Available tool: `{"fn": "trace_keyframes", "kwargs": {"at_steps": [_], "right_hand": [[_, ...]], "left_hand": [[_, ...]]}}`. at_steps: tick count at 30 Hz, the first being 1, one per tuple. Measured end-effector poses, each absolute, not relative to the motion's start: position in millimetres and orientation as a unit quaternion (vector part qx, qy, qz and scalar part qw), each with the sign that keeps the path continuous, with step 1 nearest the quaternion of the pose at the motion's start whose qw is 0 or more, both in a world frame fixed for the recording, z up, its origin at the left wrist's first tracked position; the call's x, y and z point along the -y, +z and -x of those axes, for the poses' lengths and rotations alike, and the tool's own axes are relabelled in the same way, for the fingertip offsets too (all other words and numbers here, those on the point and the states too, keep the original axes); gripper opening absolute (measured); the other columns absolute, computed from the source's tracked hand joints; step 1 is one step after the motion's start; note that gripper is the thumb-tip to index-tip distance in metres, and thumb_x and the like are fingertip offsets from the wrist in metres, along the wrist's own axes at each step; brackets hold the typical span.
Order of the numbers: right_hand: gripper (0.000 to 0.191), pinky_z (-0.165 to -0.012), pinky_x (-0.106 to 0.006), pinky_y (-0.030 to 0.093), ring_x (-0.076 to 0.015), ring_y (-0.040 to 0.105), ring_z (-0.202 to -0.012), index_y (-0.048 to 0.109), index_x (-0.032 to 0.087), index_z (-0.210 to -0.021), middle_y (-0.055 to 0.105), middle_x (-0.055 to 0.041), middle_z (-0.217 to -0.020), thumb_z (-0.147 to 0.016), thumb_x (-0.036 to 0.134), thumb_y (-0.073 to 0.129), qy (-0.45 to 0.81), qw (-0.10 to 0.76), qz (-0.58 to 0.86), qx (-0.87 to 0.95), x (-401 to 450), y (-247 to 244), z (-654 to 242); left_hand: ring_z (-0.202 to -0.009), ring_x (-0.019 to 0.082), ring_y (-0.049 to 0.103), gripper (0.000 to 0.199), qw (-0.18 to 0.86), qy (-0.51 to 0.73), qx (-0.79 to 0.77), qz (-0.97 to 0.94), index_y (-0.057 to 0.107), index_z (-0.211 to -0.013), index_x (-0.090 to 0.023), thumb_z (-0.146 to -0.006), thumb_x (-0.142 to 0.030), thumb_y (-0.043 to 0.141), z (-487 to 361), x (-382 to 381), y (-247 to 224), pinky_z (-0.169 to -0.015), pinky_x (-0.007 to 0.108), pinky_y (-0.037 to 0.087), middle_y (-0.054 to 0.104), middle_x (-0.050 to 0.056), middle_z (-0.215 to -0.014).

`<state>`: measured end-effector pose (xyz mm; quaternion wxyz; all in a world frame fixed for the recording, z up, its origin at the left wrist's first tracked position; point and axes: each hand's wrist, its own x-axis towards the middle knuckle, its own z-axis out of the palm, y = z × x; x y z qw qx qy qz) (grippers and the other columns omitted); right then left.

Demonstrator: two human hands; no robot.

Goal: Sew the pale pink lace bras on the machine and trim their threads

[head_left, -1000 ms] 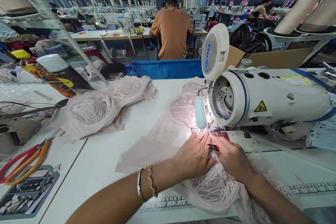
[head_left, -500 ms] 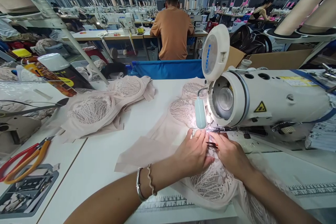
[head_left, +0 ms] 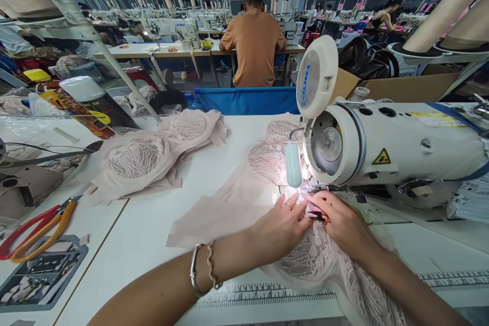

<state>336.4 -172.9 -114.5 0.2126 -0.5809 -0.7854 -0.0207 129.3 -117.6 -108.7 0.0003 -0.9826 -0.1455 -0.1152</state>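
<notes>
Head view. Left hand (head_left: 284, 224): palm down, fingers pressing pale pink lace garment (head_left: 305, 260) flat on white tabletop (head_left: 153, 234), just before the needle area of the sewing machine (head_left: 382, 147). Right hand (head_left: 344, 224): fingertips pinching a small dark tool (head_left: 317, 216) upon the same garment. Stack of lace pieces (head_left: 153, 155): tabletop, left. Scissors (head_left: 34, 229): red and orange handles, far left. Seated person in orange shirt (head_left: 254, 41): background.

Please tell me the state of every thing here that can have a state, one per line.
Left hand: flat, pressing lace fabric.
Right hand: pinching a small dark tool.
Sewing machine: end cover open.
Work lamp: lit.
Scissors: shut, lying flat.
</notes>
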Motion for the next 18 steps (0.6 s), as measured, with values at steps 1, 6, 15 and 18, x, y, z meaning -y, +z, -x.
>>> {"fn": "trace_keyframes", "kwargs": {"at_steps": [1, 6, 15, 18], "right_hand": [[0.054, -0.070, -0.027, 0.055, -0.0175, 0.072, -0.087, 0.067, 0.021, -0.120, 0.073, -0.0070, -0.110, -0.080, -0.001, 0.039, -0.030, 0.206, 0.581, 0.787, 171.1, -114.9, -336.0], [0.045, -0.072, -0.030, 0.054, -0.0207, 0.071, -0.084, 0.068, 0.018, -0.109, 0.074, -0.0086, -0.102, -0.080, 0.000, 0.040, -0.061, 0.181, 0.584, 0.789, 159.1, -117.4, -331.2], [0.031, -0.056, -0.027, 0.042, -0.0172, 0.065, -0.071, 0.069, 0.025, -0.094, 0.071, -0.0028, -0.091, -0.084, 0.006, 0.046, -0.080, 0.168, 0.636, 0.749, 174.1, -97.1, -322.9], [0.021, -0.050, -0.026, 0.038, -0.0155, 0.063, -0.067, 0.063, 0.025, -0.091, 0.066, -0.0022, -0.092, -0.088, 0.011, 0.047, -0.068, 0.161, 0.665, 0.726, 204.6, -95.8, -318.3]], "left_hand": [[-0.129, 0.035, 0.054, 0.023, -0.013, -0.124, 0.138, 0.983, 0.065, -0.117, -0.013, -0.099, -0.017, 0.052, -127.9, 111.7, -109.0, -0.105, 0.051, 0.047, 0.059, 0.017, -0.135], [-0.113, 0.024, 0.060, 0.025, -0.089, -0.148, 0.085, 0.981, 0.067, -0.113, -0.016, -0.100, -0.006, 0.048, -121.2, 82.5, -104.9, -0.096, 0.040, 0.050, 0.066, 0.012, -0.118], [-0.094, 0.026, 0.060, 0.036, -0.045, -0.102, 0.122, 0.986, 0.067, -0.098, -0.013, -0.099, -0.048, 0.058, -117.7, 88.0, -83.6, -0.083, 0.041, 0.049, 0.064, 0.012, -0.102], [-0.090, 0.027, 0.057, 0.026, 0.060, -0.120, 0.108, 0.985, 0.064, -0.096, -0.009, -0.102, -0.032, 0.053, -123.0, 108.2, -89.1, -0.077, 0.040, 0.046, 0.060, 0.012, -0.091]]}}
